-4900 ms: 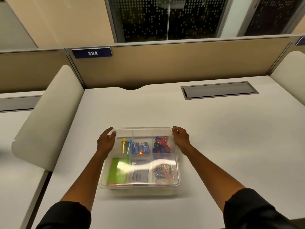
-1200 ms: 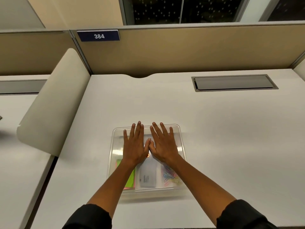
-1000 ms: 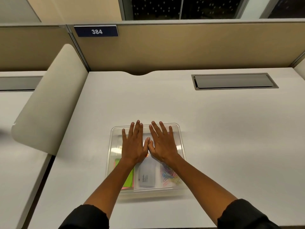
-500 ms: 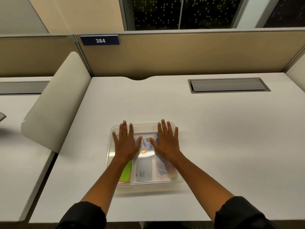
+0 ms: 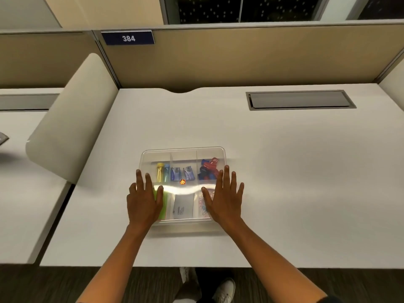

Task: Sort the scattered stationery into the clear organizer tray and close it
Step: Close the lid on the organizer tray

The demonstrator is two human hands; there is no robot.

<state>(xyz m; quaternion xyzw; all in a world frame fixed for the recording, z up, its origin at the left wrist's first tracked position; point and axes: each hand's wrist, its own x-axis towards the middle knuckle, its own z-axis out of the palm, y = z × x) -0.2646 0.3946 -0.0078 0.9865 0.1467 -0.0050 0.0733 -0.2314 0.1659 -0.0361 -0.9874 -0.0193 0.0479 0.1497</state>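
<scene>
Pressing flat, straight-fingered left hand [image 5: 145, 201] and right hand [image 5: 225, 197] on tray [image 5: 183, 150] lid, lower centre; stationery sorted inside, closing seemingly nearly finished.

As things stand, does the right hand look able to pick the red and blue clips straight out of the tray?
Probably not. The right hand lies flat on the clear lid, which seems to cover the whole organizer tray; the clips sit beneath it in the far right compartment.
</scene>
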